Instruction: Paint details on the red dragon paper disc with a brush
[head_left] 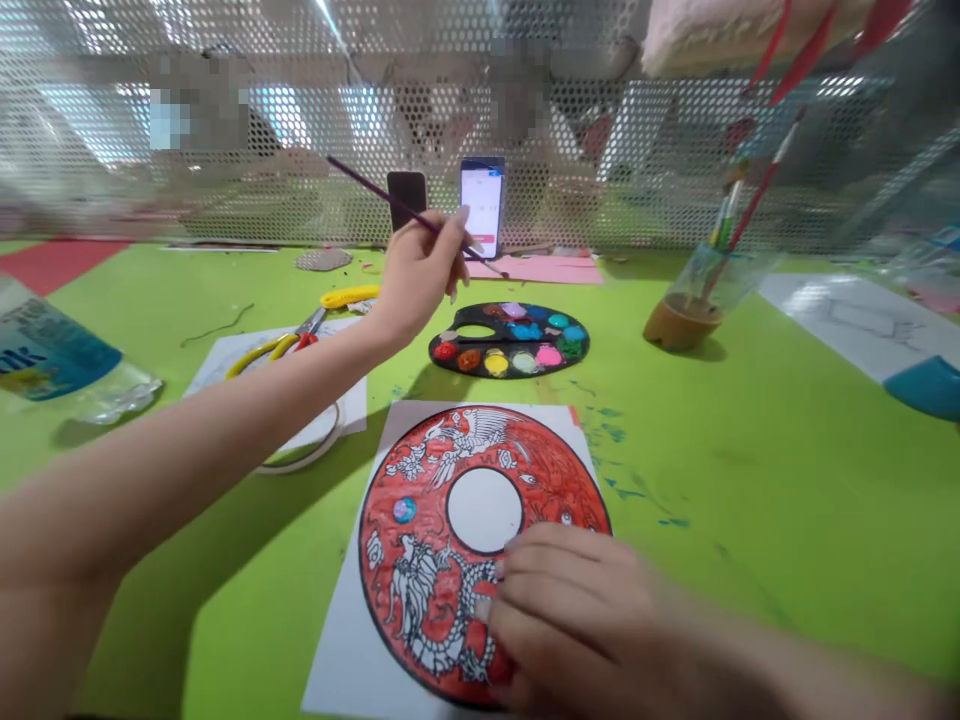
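Observation:
My left hand [420, 280] is raised above the green table and pinches a thin purple-handled paintbrush [409, 212], its tip pointing down to the right. Below it lies a black paint palette [510, 362] with several coloured wells. My right hand [570, 620] rests on a round paper disc [420, 480] printed with a phoenix and dragon, with red paint over much of its background. The fingers lie together on the disc's lower right, hiding that part. The disc lies on a white sheet [341, 650].
Yellow-handled scissors [300, 335] lie on a paper at left, beside a plastic bottle [60, 360]. A clear cup with brushes [720, 280] stands at right. Two phones [481, 205] lean upright at the back, against a perforated metal screen [375, 120].

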